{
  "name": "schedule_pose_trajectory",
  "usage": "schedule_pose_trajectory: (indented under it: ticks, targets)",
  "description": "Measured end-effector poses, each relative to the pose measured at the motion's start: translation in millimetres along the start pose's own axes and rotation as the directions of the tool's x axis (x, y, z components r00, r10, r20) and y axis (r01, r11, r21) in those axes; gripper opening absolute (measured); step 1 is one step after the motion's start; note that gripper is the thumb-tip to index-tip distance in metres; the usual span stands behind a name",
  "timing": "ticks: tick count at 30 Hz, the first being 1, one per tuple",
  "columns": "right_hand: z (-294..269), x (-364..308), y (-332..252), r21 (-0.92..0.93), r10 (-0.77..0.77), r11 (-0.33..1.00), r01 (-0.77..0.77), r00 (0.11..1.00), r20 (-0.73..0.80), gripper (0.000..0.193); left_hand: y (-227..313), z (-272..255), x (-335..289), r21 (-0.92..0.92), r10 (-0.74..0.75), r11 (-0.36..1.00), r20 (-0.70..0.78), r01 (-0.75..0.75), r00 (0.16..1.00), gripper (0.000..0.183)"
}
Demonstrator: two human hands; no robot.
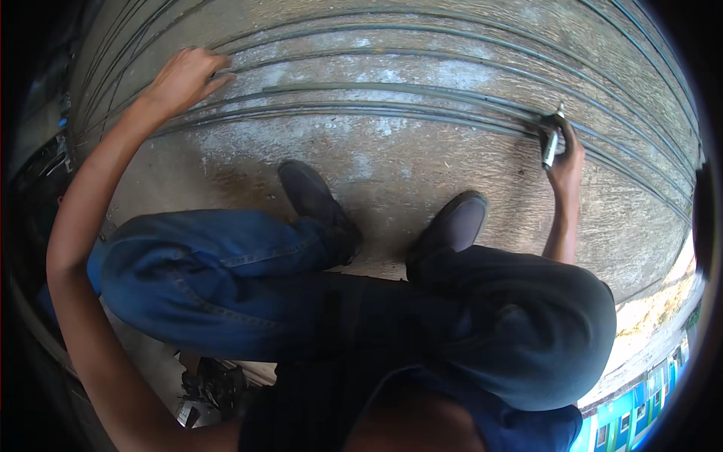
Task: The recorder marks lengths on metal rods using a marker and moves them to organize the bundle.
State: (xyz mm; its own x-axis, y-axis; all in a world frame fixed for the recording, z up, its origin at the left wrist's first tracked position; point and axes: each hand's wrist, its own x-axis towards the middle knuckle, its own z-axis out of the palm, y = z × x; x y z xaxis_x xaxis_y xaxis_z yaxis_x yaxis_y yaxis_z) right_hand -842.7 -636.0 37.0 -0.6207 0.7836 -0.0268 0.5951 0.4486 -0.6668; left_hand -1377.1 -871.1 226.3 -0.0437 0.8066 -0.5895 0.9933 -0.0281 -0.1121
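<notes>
Long, thin grey metal rods (376, 51) stretch from left to right across a worn surface. At the far left, my left hand (184, 79) is over the rods, its fingers bent and apart; whether they touch a rod is unclear. On the right, my right hand (566, 154) is closed round a slim, pen-like white marker (550, 149), whose pale tip points away from me. That hand rests by a close-set group of rods (422, 113), nearer to me than the others. The palm side of both hands is hidden.
My shoes (458, 220) stand on the brown, white-smeared surface (361, 166) just short of the rods. More rods (648, 45) run off at the far right. Dark clutter (215, 384) lies behind my left leg, and a blue-green structure (633, 418) shows at lower right.
</notes>
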Motion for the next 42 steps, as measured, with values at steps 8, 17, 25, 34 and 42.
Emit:
schedule_pose_trajectory:
  ticks: [8, 17, 25, 34, 42]
  targets:
    - [-1, 8, 51, 0.0, -0.021, 1.0, 0.022, 0.989, 0.143, 0.026, 30, 110, -25, -0.279, -0.115, 0.958, -0.158, 0.067, 0.981, 0.032]
    - [57, 13, -17, 0.015, -0.209, 0.978, 0.209, 0.969, 0.135, 0.032, 112, 173, -4, -0.491, -0.26, 0.867, -0.592, -0.085, 0.763, 0.026]
    - [144, 7, -222, 0.474, -0.577, 0.747, 0.467, 0.809, 0.113, 0.033, 108, 178, -11, -0.593, -0.372, 0.804, -0.551, -0.038, 0.747, 0.025]
    - [9, -14, -16, -0.013, 0.016, 1.0, -0.021, 0.94, -0.341, 0.032, 100, 207, 6, -0.628, -0.403, 0.778, -0.515, -0.012, 0.757, 0.028]
    - [-70, -9, 110, -0.218, 0.283, 0.874, -0.435, 0.819, -0.499, 0.038, 87, 225, 13, -0.633, -0.416, 0.774, -0.52, -0.01, 0.746, 0.023]
